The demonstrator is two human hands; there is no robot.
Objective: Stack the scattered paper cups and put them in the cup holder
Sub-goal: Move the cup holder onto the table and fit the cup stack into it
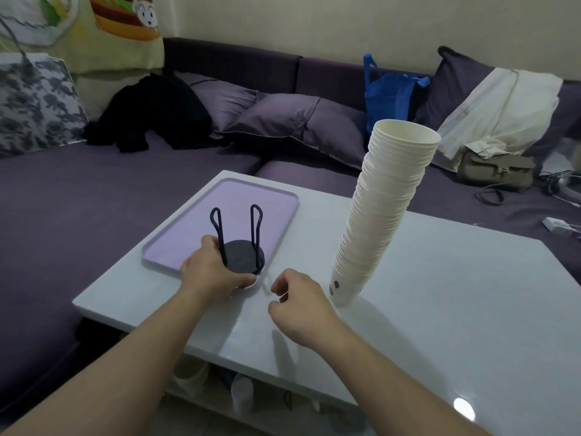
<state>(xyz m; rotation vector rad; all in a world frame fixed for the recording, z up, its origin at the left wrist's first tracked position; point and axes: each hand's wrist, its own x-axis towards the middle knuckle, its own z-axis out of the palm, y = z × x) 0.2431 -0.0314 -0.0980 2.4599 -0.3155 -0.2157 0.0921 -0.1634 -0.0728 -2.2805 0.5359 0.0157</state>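
One tall stack of paper cups stands leaning on the tabletop. Left hand grips the cup holder at its base (steadying it on the tray's edge); right hand, loosely curled, holds nothing.

Both bare forearms stretched forward side by side, left hand curled in a grip with thumb and fingers wrapped, right hand just beside it, fingers loosely curled, holding nothing.

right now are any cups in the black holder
No, the black holder stands bare between its two wire loops, and the cup stack stands apart on the table.
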